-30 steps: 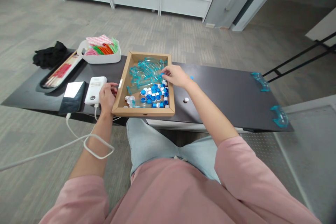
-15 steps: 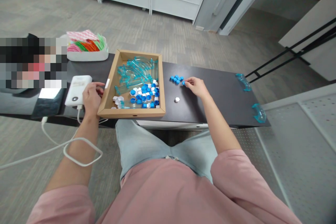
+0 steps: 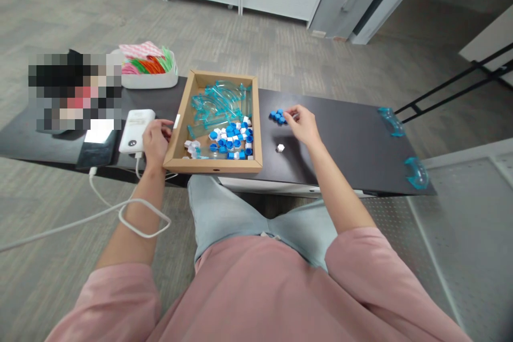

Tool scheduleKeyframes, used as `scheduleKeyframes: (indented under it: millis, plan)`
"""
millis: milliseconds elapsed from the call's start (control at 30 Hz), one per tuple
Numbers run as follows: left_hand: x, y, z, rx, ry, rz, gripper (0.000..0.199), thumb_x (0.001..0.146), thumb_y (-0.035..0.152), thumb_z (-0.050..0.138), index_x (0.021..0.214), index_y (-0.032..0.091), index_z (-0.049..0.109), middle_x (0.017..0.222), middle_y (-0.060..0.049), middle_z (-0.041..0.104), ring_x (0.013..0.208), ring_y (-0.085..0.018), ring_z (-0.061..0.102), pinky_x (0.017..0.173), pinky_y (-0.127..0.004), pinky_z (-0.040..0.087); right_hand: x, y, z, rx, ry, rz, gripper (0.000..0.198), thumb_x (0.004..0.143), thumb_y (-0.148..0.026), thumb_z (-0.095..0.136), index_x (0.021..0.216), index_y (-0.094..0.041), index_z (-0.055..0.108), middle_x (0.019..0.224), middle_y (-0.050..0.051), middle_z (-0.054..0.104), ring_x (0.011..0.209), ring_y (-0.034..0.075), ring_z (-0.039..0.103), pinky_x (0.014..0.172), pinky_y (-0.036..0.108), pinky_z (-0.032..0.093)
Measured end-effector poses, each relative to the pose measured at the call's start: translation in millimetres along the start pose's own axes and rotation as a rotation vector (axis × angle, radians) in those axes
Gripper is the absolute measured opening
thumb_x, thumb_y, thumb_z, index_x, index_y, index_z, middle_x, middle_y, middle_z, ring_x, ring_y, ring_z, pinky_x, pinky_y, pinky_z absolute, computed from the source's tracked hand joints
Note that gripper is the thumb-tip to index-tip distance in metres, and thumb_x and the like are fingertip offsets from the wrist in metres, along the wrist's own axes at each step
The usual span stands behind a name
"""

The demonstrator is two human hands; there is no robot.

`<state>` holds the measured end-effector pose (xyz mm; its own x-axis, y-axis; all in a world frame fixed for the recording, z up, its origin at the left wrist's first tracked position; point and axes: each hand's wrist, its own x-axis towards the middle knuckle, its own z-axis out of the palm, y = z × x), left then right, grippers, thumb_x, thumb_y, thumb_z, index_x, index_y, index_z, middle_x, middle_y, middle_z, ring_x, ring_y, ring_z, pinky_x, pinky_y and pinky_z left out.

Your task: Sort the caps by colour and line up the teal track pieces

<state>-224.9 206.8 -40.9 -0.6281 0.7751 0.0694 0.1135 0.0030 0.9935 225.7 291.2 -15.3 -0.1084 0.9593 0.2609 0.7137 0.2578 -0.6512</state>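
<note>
Blue pieces (image 3: pixel 277 115) sit bunched on the dark bench (image 3: pixel 344 141), just right of the box (image 3: pixel 258 128). At their right edge, the right hand (image 3: pixel 303 125) has its fingertips drawn together; I cannot tell whether its grip is closed on a piece. One white piece (image 3: pixel 280 147) (apart from the bunch) lies nearer the front edge. Between power bank (image 3: pixel 137 131) and box, the left hand (image 3: pixel 155 140) is half curled, its grip loosely open. Clear teal parts (image 3: pixel 226 97) lie inside the box.
</note>
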Motion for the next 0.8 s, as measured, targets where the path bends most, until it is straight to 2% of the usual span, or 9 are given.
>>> scheduleKeyframes:
  millis: [67, 167, 200, 267, 367, 500, 567, 667, 800]
  plan:
    - [0, 0, 0, -0.008, -0.007, 0.002, 0.040, 0.117, 0.026, 0.052, 0.085, 0.019, 0.075, 0.067, -0.001, 0.056, 0.063, -0.016, 0.050, 0.061, -0.027, 0.037, -5, -34, 3, 0.041, -0.185, -0.213, 0.018, 0.111, -0.040, 0.076, 0.116, -0.026, 0.085, 0.115, 0.008, 0.086, 0.093, 0.025, 0.075, 0.094, 0.041, 0.061]
    - [1, 0, 0, -0.015, -0.002, 0.001, 0.041, 0.117, 0.024, 0.051, 0.084, 0.018, 0.075, 0.067, -0.001, 0.056, 0.063, -0.015, 0.050, 0.061, -0.028, 0.037, -11, -86, 12, 0.001, -0.564, -0.522, 0.015, 0.109, -0.033, 0.081, 0.120, -0.026, 0.090, 0.117, 0.006, 0.087, 0.099, 0.024, 0.077, 0.094, 0.037, 0.056]
    - [0, 0, 0, -0.016, 0.002, 0.004, 0.041, 0.117, 0.023, 0.051, 0.084, 0.018, 0.075, 0.067, -0.001, 0.056, 0.063, -0.015, 0.050, 0.062, -0.029, 0.038, -12, -101, 17, -0.056, -0.660, -0.588, 0.013, 0.108, -0.030, 0.084, 0.118, -0.027, 0.091, 0.116, 0.005, 0.088, 0.101, 0.024, 0.077, 0.093, 0.036, 0.054]
    - [0, 0, 1, -0.016, 0.005, 0.010, 0.041, 0.118, 0.024, 0.052, 0.084, 0.019, 0.074, 0.068, -0.001, 0.056, 0.064, -0.015, 0.050, 0.062, -0.030, 0.038, -14, -125, 27, -0.218, -0.758, -0.661, 0.011, 0.104, -0.023, 0.086, 0.113, -0.027, 0.092, 0.114, 0.005, 0.090, 0.105, 0.025, 0.078, 0.093, 0.036, 0.050]
    - [0, -2, 0, -0.021, -0.001, 0.019, 0.040, 0.119, 0.031, 0.057, 0.084, 0.020, 0.074, 0.068, -0.001, 0.056, 0.064, -0.015, 0.050, 0.063, -0.030, 0.038, -15, -143, 40, -0.427, -0.776, -0.698, 0.010, 0.102, -0.019, 0.087, 0.107, -0.026, 0.093, 0.107, 0.006, 0.090, 0.105, 0.028, 0.078, 0.091, 0.039, 0.046]
    - [-1, -5, 0, -0.042, -0.011, 0.033, 0.039, 0.120, 0.033, 0.058, 0.086, 0.020, 0.073, 0.070, -0.001, 0.056, 0.063, -0.015, 0.047, 0.062, -0.031, 0.035, -15, -145, 43, -0.501, -0.785, -0.715, 0.009, 0.105, -0.019, 0.085, 0.102, -0.023, 0.093, 0.105, 0.009, 0.090, 0.106, 0.030, 0.079, 0.093, 0.041, 0.045]
    - [-1, -6, 0, -0.047, -0.017, 0.029, 0.039, 0.120, 0.031, 0.055, 0.086, 0.020, 0.072, 0.070, 0.000, 0.055, 0.063, -0.015, 0.046, 0.062, -0.031, 0.035, -14, -140, 40, -0.439, -0.789, -0.702, 0.009, 0.104, -0.018, 0.084, 0.103, -0.022, 0.092, 0.110, 0.010, 0.090, 0.107, 0.029, 0.079, 0.093, 0.040, 0.047]
    - [0, -6, 0, -0.041, -0.020, 0.019, 0.041, 0.120, 0.025, 0.049, 0.087, 0.020, 0.073, 0.069, -0.001, 0.055, 0.064, -0.016, 0.049, 0.063, -0.031, 0.036, -12, -127, 33, -0.226, -0.778, -0.636, 0.009, 0.104, -0.019, 0.083, 0.109, -0.022, 0.090, 0.115, 0.008, 0.090, 0.102, 0.025, 0.079, 0.092, 0.037, 0.051]
    - [0, -4, 0, -0.039, -0.020, -0.004, 0.041, 0.120, 0.027, 0.052, 0.086, 0.019, 0.073, 0.068, -0.001, 0.055, 0.064, -0.015, 0.049, 0.063, -0.031, 0.036, -10, -105, 17, 0.110, -0.745, -0.481, 0.015, 0.106, -0.033, 0.084, 0.118, -0.024, 0.088, 0.110, 0.005, 0.090, 0.099, 0.023, 0.082, 0.091, 0.035, 0.059]
